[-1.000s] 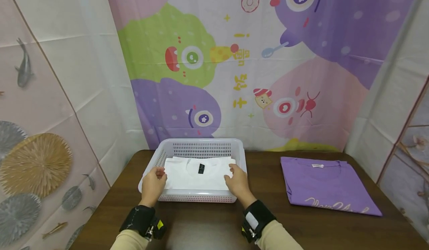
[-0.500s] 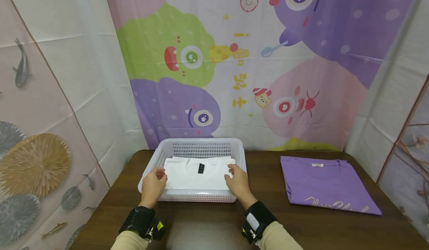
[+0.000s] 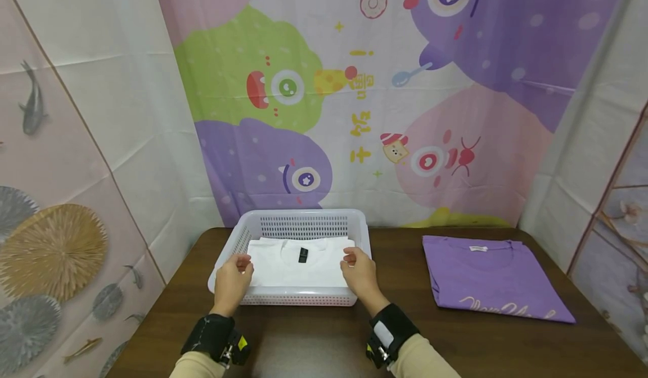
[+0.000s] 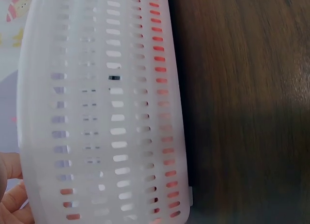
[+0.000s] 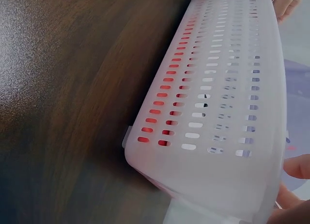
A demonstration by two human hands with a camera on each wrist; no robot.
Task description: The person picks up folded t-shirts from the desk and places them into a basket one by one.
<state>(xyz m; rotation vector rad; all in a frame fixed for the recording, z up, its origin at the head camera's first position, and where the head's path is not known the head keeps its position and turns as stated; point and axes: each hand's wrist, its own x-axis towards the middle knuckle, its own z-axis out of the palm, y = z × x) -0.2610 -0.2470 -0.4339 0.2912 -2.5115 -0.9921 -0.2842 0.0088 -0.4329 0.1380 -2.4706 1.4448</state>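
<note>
A white slotted plastic basket (image 3: 304,291) stands on the table, and a folded white T-shirt (image 3: 288,271) with a black neck label lies inside it. At the basket's left side is my left hand (image 3: 230,282), fingers loosely bent by the shirt's left edge. My right hand (image 3: 360,277) is over the right side, thumb and fingers apart near the shirt's right edge. Neither hand visibly grips anything. In the wrist views the basket wall (image 4: 101,137) hides part of the fingers. Something red (image 5: 160,96) shows through the lower slots, beneath the white shirt.
A folded purple T-shirt (image 3: 491,279) with pale lettering lies on the right of the brown wooden table (image 3: 304,338). Behind the table hangs a cartoon-printed curtain (image 3: 374,187); patterned cloths (image 3: 142,142) enclose the sides.
The head view has shifted very slightly. Both hands stay almost in place over the basket, and the shirts lie as before.
</note>
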